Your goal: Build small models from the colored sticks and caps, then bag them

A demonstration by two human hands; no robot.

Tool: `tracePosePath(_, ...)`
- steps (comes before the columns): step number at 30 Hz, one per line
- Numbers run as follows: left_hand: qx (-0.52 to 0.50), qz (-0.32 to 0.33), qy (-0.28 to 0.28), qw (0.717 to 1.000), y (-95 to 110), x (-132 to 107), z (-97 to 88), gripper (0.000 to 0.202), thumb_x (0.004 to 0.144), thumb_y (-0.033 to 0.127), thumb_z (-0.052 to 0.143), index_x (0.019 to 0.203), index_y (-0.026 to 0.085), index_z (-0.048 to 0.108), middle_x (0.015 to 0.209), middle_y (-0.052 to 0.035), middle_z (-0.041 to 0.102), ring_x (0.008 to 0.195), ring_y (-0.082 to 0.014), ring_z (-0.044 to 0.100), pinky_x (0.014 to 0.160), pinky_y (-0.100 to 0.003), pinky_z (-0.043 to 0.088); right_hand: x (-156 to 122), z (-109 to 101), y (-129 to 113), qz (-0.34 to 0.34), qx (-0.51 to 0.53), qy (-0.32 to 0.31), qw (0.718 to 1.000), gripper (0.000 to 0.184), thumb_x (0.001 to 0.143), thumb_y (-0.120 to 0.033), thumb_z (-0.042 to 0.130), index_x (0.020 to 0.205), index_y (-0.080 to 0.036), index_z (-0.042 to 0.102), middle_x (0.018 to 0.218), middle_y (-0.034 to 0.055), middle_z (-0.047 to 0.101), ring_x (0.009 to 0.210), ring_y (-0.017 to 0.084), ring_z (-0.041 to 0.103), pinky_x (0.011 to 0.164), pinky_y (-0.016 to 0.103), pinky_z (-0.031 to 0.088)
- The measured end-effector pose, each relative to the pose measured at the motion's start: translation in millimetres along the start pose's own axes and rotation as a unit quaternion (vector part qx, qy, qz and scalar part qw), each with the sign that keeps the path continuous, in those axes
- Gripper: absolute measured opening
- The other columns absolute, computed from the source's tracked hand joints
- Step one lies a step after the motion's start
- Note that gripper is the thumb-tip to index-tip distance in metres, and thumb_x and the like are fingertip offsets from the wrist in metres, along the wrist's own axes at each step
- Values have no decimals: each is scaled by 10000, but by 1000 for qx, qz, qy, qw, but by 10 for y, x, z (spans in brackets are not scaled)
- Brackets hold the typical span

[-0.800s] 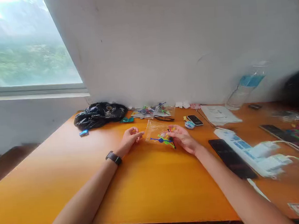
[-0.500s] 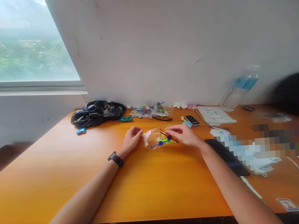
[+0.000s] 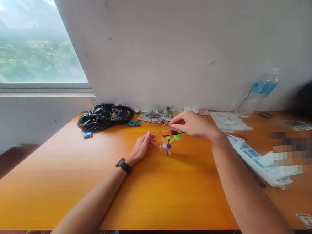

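Observation:
My right hand is raised a little above the orange table and pinches the top of a small clear plastic bag. The bag hangs from my fingers, holding coloured plastic sticks, blue, green, red and black. My left hand, with a black band on its wrist, rests on the table just left of the bag. Its fingers point at the bag's lower corner and lie close together; nothing shows in them.
By the wall lie a crumpled black plastic bag, more packets of coloured pieces, papers and a water bottle. A white power strip with plugs lies at the right. A window is at the upper left.
My right hand has lifted the clear bag off the table, so it now hangs upright. My left hand has stretched its fingers towards the bag's bottom.

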State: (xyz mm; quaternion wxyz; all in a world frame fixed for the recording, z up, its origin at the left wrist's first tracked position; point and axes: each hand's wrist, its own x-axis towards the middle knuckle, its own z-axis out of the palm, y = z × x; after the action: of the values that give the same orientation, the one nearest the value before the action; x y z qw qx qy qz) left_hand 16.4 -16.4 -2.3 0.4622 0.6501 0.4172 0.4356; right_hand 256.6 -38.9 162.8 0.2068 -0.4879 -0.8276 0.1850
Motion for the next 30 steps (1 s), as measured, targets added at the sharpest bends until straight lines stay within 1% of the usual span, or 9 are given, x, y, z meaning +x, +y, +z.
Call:
tracePosePath(3, 1, 25, -49, 998, 92, -61, -7, 731, 1037, 740, 353, 1203, 136, 731, 1153, -139, 775, 1045, -282, 720, 902, -375, 556, 97, 174, -90, -18, -13, 31, 999, 139, 895, -165, 655, 811, -185, 764, 772, 17, 734, 697, 156, 624, 621, 265, 400)
tracePosePath(5, -3, 50, -82, 995, 134, -97, -4, 578, 1018, 664, 531, 1255, 165, 699, 1225, -122, 759, 1099, -278, 718, 972, -378, 547, 156, 301, -143, -19, -30, 80, 996, 140, 901, -125, 646, 850, -196, 755, 822, 19, 748, 742, 161, 643, 669, 270, 420)
tracePosePath(9, -7, 42, -140, 989, 150, -124, 27, 506, 891, 550, 787, 1235, 195, 677, 1180, -110, 778, 1015, -277, 759, 875, -358, 591, 164, 387, -190, -33, -48, 169, 984, 127, 973, -176, 628, 1008, -213, 745, 918, 33, 762, 838, 192, 673, 761, 306, 468)
tracePosePath(13, 18, 32, -105, 994, 141, -107, 40, 470, 928, 592, 720, 1150, 177, 712, 1021, -106, 804, 882, -258, 772, 749, -322, 584, -173, 318, -101, -73, -25, 274, 959, 207, 1015, -317, 645, 1194, -223, 693, 1138, 69, 753, 1092, 245, 678, 951, 367, 506)
tracePosePath(16, 48, 39, -60, 996, 175, -93, 21, 474, 927, 606, 713, 1127, 178, 756, 1114, -117, 801, 961, -275, 764, 771, -329, 584, -629, 393, 50, -32, -25, 334, 942, 208, 1046, -350, 598, 1190, -224, 679, 1126, 89, 737, 1092, 265, 675, 993, 407, 511)
tracePosePath(20, -3, 27, -61, 998, 245, -103, 7, 496, 947, 609, 685, 1190, 188, 781, 1255, -127, 774, 1189, -330, 710, 924, -395, 594, -1155, 705, 289, 40, -15, 262, 964, 260, 1043, -386, 597, 1242, -234, 665, 1167, 105, 721, 1123, 290, 673, 1016, 445, 526)
tracePosePath(23, -56, 0, -82, 995, 244, -114, 27, 510, 966, 615, 651, 1176, 174, 800, 1268, -137, 769, 1190, -334, 709, 1004, -433, 570, -1276, 908, 447, 71, -9, 180, 981, 322, 1041, -420, 588, 1305, -243, 643, 1262, 119, 702, 1227, 317, 644, 1067, 486, 513)
tracePosePath(27, -55, -16, -63, 996, 198, -93, 47, 513, 953, 624, 662, 1173, 183, 808, 1145, -124, 803, 1054, -305, 741, 980, -429, 561, -1059, 984, 629, 75, 29, 130, 988, 376, 1075, -460, 509, 1356, -241, 629, 1354, 133, 675, 1309, 315, 608, 1129, 495, 474)
tracePosePath(30, -39, 23, -19, 999, 228, -55, 24, 475, 962, 603, 662, 1174, 205, 813, 1215, -111, 786, 1172, -299, 695, 1052, -412, 513, -731, 1006, 756, 74, 56, 105, 990, 419, 1102, -465, 435, 1383, -214, 617, 1379, 144, 662, 1317, 298, 602, 1149, 491, 454)
